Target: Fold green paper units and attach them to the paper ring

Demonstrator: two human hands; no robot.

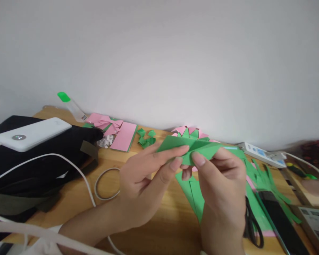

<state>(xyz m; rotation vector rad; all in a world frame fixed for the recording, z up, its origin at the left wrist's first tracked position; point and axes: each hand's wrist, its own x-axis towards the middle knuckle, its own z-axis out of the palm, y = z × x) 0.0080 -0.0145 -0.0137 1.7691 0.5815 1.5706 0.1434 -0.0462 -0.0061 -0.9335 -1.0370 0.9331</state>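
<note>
As folded pink-and-green pieces (103, 121) lie by the wall (159, 71) looking complete, my left hand (146, 180) and right hand (223, 187) pinch a green paper (172, 141) between their fingers above the desk (172, 219), its folding apparently partway done, its layers not yet pressed flat.

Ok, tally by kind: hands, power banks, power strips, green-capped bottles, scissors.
Hands: 2 (left hand, right hand)
White power bank: 1
Power strip: 1
Green-capped bottle: 1
Scissors, partly hidden: 1
Total: 6
</note>
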